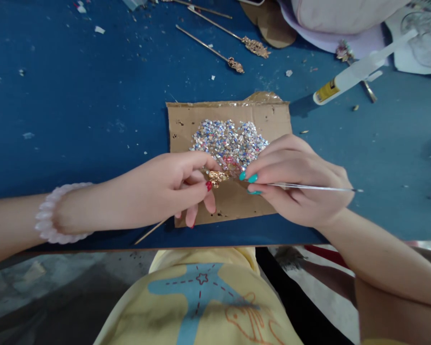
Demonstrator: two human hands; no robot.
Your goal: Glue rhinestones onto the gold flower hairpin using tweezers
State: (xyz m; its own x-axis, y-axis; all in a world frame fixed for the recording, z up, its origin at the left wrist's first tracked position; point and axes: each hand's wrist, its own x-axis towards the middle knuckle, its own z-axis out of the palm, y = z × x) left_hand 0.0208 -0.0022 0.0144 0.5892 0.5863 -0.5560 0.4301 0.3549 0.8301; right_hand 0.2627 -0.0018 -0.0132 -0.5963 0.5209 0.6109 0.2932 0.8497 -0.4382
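Note:
My left hand (181, 184) pinches a gold hairpin by its ornate flower-like head (218, 178), between thumb and forefinger. A thin stick (151, 232), apparently the pin's shaft, shows below that hand. In my right hand (298, 179) are slim silver tweezers (309, 186), gripped between the fingertips, their rear end sticking out to the right. The tips come close to the hairpin's head and are hard to make out. Just beyond both hands, small shiny rhinestones (230, 139) in blue, clear and pink lie spread on a piece of cardboard (262, 203).
Several gold hairpins (235, 64) lie at the back of the blue table (75, 96). A white glue bottle (348, 79) with a yellow label is at back right, near a jewelled hairpin (345, 50) and a pale lilac bag or cap (330, 38). Small scraps dot the tabletop.

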